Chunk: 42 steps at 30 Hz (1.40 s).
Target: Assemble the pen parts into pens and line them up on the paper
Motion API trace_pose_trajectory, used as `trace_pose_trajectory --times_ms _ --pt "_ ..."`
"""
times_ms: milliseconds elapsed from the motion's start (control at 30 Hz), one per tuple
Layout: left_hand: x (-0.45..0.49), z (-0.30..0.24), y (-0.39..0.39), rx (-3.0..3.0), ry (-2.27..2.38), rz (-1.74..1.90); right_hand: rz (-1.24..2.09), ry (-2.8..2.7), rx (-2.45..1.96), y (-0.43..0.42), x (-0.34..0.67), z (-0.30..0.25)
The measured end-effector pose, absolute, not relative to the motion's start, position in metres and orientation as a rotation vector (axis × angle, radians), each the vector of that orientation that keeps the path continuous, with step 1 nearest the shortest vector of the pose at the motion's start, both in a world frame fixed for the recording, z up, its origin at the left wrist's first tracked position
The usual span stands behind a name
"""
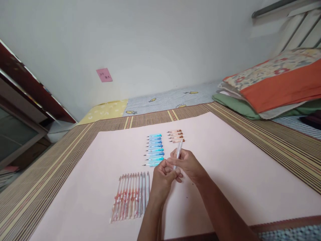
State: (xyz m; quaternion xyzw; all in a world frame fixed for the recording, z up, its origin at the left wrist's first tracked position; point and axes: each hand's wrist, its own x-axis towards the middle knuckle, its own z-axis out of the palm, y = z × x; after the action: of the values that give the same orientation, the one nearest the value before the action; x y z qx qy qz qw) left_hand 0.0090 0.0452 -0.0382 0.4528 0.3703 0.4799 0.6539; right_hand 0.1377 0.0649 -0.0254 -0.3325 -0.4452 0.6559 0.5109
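A slim white pen (179,149) stands tilted between my hands, its upper end pointing away from me. My right hand (187,164) pinches it around the middle. Closed at its lower end is my left hand (164,177), whose fingers hide that part. Just beyond my hands lie several short pieces with brown ends (177,134), dark tips pointing left. Left of these, several blue pen pieces (154,147) form a column, tips also leftward. Nearer me, beside my left forearm, is a row of clear-and-white pen barrels (130,194), some with reddish marks.
Everything lies on a large pale pink sheet (87,187) over a striped mat (250,134). Folded bedding with an orange-edged pillow (278,83) is stacked at the right. A wall with a pink note (104,75) rises behind. Tiny dark specks (187,197) dot the sheet near my right forearm.
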Motion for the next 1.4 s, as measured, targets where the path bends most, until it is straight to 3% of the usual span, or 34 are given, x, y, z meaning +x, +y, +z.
trace_pose_trajectory --times_ms 333,633,933,1400 --pt "0.005 -0.03 0.042 0.978 0.678 0.923 1.663 -1.19 -0.796 0.062 0.162 -0.022" --pt "0.017 -0.038 0.039 1.23 1.228 1.28 1.345 -1.036 -0.982 0.071 0.142 -0.031" --pt "0.005 -0.032 0.042 0.843 0.597 0.887 1.76 -1.091 -0.718 0.064 0.161 -0.027" --pt "0.011 -0.039 0.045 0.882 0.794 1.051 1.583 -1.056 -0.885 0.065 0.15 -0.024"
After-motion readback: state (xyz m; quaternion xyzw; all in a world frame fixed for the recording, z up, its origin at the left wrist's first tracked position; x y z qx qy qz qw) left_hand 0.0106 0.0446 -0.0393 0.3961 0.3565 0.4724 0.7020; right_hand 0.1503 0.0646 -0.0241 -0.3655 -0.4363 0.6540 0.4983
